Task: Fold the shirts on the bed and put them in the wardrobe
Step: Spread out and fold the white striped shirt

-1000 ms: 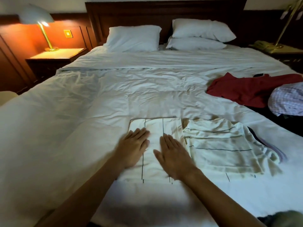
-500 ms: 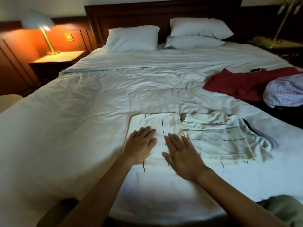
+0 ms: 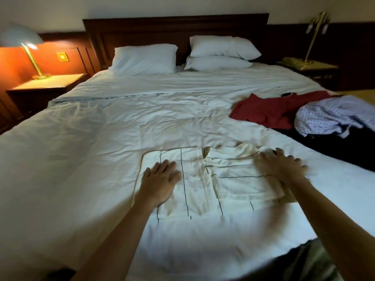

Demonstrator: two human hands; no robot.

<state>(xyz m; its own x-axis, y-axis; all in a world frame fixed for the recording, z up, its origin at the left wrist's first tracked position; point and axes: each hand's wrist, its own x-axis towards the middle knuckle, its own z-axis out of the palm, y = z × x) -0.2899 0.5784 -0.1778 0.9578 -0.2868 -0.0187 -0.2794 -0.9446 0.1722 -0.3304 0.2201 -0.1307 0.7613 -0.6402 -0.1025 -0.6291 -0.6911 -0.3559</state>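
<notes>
A cream shirt with thin black lines [image 3: 194,179] lies partly folded on the white bed [image 3: 101,159] near its front edge. My left hand [image 3: 160,179] presses flat on the shirt's left half, fingers straight. My right hand [image 3: 282,167] lies spread on the shirt's rumpled right part, somewhat blurred. A red shirt [image 3: 272,110] lies unfolded further back on the right. Beside it, a crumpled blue checked shirt [image 3: 332,114] rests on a dark garment [image 3: 332,147]. No wardrobe is in view.
Three white pillows [image 3: 144,57] lean at the dark headboard. A lit lamp [image 3: 22,43] stands on the left nightstand [image 3: 46,86]. Another nightstand with a brass lamp [image 3: 312,37] stands at the right. A small dark object [image 3: 286,94] lies behind the red shirt.
My right hand has moved from beside my left hand across to the shirt's right part. My left hand stays flat on the left half.
</notes>
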